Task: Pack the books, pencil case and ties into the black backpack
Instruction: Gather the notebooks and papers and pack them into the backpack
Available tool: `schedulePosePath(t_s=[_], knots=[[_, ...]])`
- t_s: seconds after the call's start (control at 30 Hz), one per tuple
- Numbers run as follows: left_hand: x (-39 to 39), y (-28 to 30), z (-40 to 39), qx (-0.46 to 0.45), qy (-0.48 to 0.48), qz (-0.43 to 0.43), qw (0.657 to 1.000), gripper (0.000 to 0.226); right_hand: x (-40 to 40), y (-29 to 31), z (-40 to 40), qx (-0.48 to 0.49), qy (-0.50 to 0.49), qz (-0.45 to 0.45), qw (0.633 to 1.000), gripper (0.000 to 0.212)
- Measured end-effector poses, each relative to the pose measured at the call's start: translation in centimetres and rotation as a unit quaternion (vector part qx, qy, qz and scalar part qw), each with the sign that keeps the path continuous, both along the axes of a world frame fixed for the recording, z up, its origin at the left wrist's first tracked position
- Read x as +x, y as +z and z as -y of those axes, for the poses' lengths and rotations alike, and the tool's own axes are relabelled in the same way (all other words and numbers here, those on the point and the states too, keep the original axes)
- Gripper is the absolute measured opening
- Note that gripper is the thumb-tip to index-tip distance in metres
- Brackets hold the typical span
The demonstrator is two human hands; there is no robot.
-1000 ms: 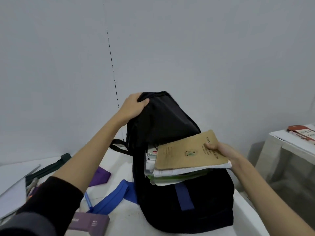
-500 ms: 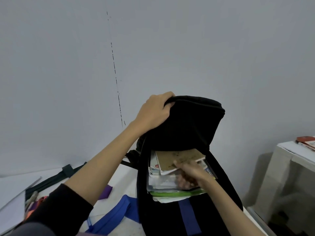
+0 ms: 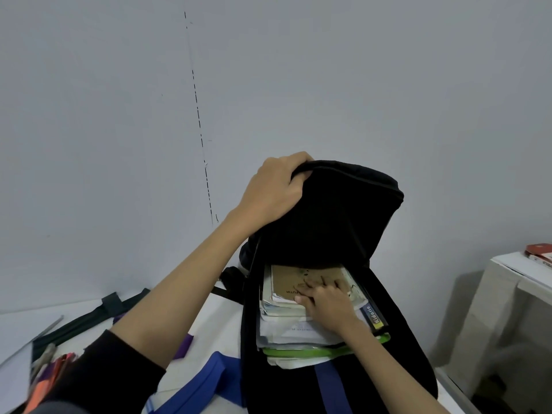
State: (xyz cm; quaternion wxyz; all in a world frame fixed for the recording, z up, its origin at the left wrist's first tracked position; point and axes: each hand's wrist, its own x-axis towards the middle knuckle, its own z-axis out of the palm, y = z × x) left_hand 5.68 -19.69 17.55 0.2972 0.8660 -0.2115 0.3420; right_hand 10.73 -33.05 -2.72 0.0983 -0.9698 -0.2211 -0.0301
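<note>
The black backpack stands upright on the white table, its top flap lifted. My left hand grips the flap's upper edge and holds it up. Inside the opening lies a stack of books, topped by a tan book, with a green-edged one lower down. My right hand presses flat on the tan book with straight fingers. A blue tie, a purple tie and a dark green tie lie on the table to the left. I cannot make out the pencil case.
The white table runs along a grey wall. Pens and orange items clutter its lower left edge. A white side table with a red book stands at the right.
My right hand pushed the tan book and the stack into the backpack and now rests flat on top. My left hand lifted the flap higher.
</note>
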Motion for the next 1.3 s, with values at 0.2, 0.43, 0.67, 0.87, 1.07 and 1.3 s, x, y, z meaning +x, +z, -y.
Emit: schedulePosePath(t_s=[0.2,0.43,0.67,0.87,1.07,1.3], knots=[[0.1,-0.3,-0.3,0.003,-0.012,-0.002,1.000,0.022,1.2,0.5,-0.5,0.065,0.000,-0.026,0.998,0.055],[1.1,-0.2,-1.1,0.000,-0.020,-0.001,1.000,0.022,0.1,0.2,3.8,-0.003,0.009,-0.004,1.000,0.045],[1.7,0.2,-0.5,-0.003,-0.021,0.008,1.000,0.022,1.5,1.3,4.4,-0.016,0.009,-0.018,1.000,0.047],[1.8,-0.2,-0.5,-0.012,-0.026,0.005,1.000,0.021,0.9,1.6,2.3,0.008,0.011,-0.035,0.999,0.058],[1.9,-0.2,-0.7,-0.017,-0.030,-0.001,0.999,0.021,1.1,0.6,-0.3,-0.034,0.011,-0.047,0.998,0.048],[1.6,-0.8,-0.7,0.002,-0.014,-0.021,1.000,0.022,-0.1,1.1,-0.6,0.005,0.007,-0.007,1.000,0.042]])
